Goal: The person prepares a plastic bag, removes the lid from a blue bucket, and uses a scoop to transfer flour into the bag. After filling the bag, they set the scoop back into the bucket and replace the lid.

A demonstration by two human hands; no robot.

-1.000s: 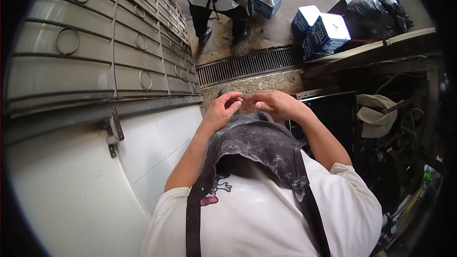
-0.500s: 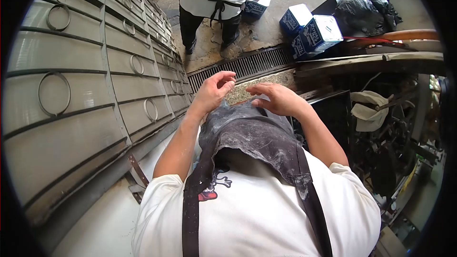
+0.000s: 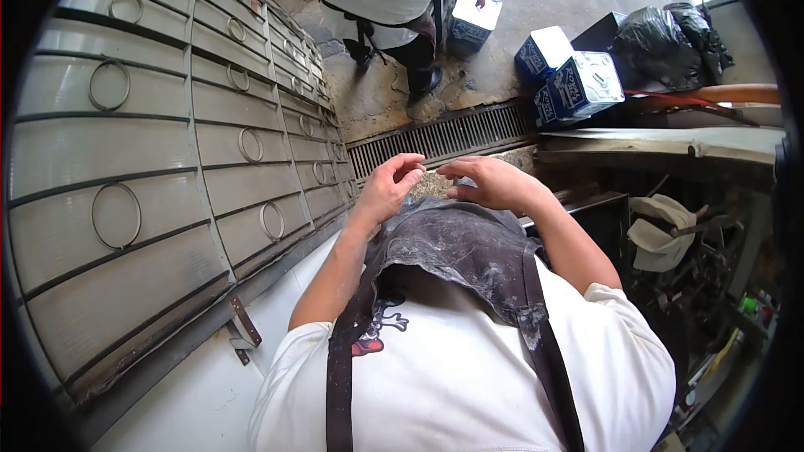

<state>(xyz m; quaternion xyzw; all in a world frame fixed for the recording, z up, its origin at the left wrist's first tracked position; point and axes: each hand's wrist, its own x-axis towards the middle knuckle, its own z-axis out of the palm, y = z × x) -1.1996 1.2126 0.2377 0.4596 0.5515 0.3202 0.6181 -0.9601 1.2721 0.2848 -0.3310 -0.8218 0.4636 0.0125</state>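
Both hands are closing together again, left hand [image 3: 392, 186] and right hand [image 3: 492, 184] curling, fingertips nearly meeting, whether pinching anything I cannot tell, just above the dusty apron [image 3: 452, 243], still being worn.

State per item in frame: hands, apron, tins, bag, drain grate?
left hand: fingers curled, thumb at forefinger; pinch unclear
right hand: fingers loosely bent, nothing held
apron: worn, dusted white
tins: piled on floor, tilted
black bag: full, crumpled
drain grate: seated in floor
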